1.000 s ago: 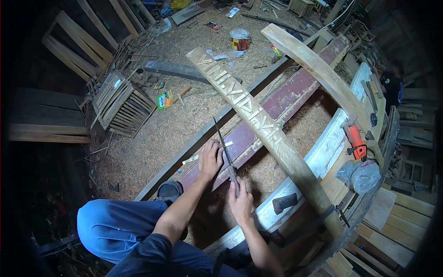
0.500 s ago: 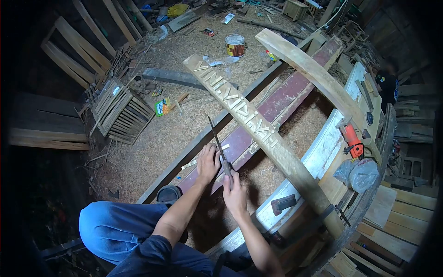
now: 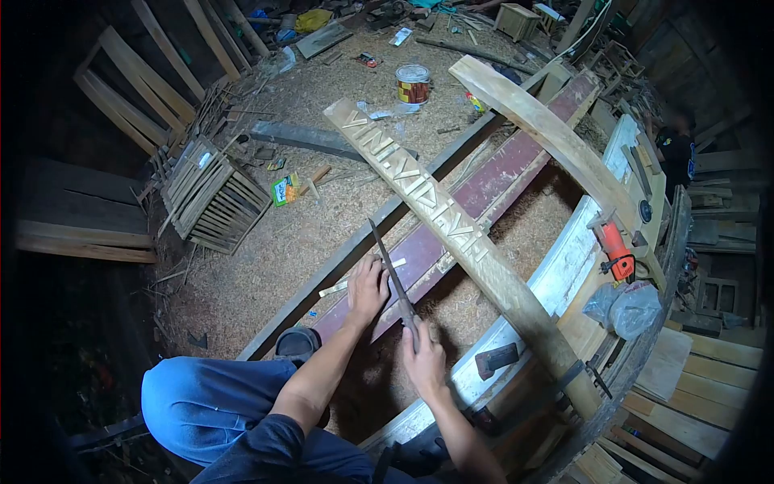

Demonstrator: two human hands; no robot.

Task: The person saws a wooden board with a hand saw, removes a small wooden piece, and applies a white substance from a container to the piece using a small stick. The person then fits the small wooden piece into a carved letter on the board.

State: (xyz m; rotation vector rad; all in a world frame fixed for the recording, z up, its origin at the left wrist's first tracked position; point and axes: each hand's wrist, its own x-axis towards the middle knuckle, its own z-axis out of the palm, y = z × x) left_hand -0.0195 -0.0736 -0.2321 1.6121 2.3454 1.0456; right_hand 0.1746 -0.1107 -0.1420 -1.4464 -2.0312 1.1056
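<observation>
A stick (image 3: 333, 288), held down by the left hand (image 3: 368, 288), is seemingly being cut; the blade (image 3: 394, 277), gripped by the right hand (image 3: 424, 355), must be kept straight

Centre: your left hand (image 3: 368, 290) lies over a thin strip (image 3: 335, 289) on the maroon plank (image 3: 500, 173); the long blade (image 3: 389, 264) stands just right of it, barring a straight sideways pass to your right hand (image 3: 423, 356).
Upper centre: the carved board (image 3: 435, 202) crosses the plank diagonally and blocks travel along it.
Left of centre: beyond the dark rail (image 3: 389, 216), you have open shavings-covered floor (image 3: 266, 266) as far as the slatted crate (image 3: 222, 194).
Right of centre: a gap separates plank and white board (image 3: 560, 258).
Lower right: a dark block (image 3: 496, 360) sits near your right forearm.
Far right: the red power tool (image 3: 615, 252) and plastic bag (image 3: 635, 309) obstruct.
</observation>
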